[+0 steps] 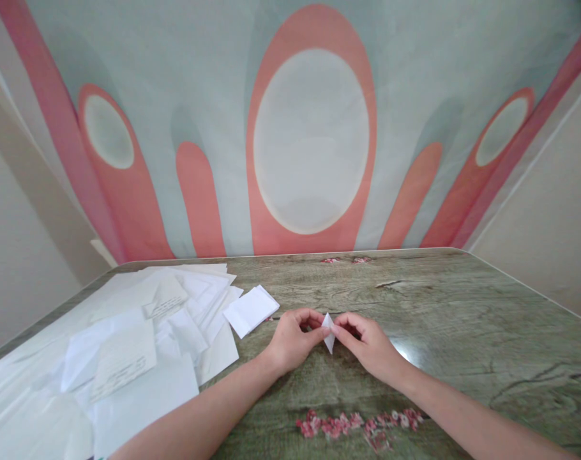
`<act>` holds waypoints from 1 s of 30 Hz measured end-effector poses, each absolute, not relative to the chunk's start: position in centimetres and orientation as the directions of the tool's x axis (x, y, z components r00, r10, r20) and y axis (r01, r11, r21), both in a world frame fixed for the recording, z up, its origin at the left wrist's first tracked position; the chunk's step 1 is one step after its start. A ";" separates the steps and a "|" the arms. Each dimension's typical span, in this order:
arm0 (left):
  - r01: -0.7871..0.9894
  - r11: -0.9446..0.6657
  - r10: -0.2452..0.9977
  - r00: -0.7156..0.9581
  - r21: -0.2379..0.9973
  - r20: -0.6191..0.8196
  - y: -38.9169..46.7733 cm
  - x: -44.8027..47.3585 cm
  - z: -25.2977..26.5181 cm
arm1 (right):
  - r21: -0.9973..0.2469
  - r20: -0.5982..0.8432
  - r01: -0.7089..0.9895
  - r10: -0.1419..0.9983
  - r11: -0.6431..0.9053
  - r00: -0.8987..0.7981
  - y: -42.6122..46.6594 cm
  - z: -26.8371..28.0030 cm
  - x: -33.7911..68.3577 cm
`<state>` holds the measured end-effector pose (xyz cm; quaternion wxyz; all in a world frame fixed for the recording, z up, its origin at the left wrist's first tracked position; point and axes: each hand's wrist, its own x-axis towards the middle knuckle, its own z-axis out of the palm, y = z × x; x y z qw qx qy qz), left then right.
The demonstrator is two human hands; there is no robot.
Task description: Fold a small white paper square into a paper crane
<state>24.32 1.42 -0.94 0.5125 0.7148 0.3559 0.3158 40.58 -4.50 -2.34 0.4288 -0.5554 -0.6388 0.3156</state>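
Observation:
A small folded piece of white paper (328,345), diamond-shaped with pointed ends at top and bottom, is pinched between my two hands above the tabletop. My left hand (295,338) grips its left side between thumb and fingers. From the other side my right hand (364,338) pinches it the same way, the fingertips of both hands nearly meeting. Parts of the paper's middle are hidden behind my thumbs. Just left of my left hand lies a small stack of white paper rectangles (252,311).
Loose white paper sheets (147,409), some with printed lines, spread in an overlapping pile over the left of the wood-patterned table (463,319). Pink flower prints (338,423) mark the near surface. Behind the far edge hangs a grey-green backdrop (233,211) with coral shapes.

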 end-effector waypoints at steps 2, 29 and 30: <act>0.185 -0.236 0.827 0.553 0.954 0.097 1.3 24.4 -1.0 | -0.870 0.194 0.458 0.981 0.182 -0.022 -4.5 -2.3 40.5; 0.058 -0.190 0.855 0.500 0.980 0.136 1.9 24.4 -1.8 | -0.896 0.154 0.414 0.987 0.163 -0.054 -4.7 -1.9 40.1; 0.052 -0.178 0.856 0.502 0.983 0.128 1.8 24.4 -1.8 | -0.901 0.153 0.406 0.987 0.156 -0.039 -4.6 -2.0 40.2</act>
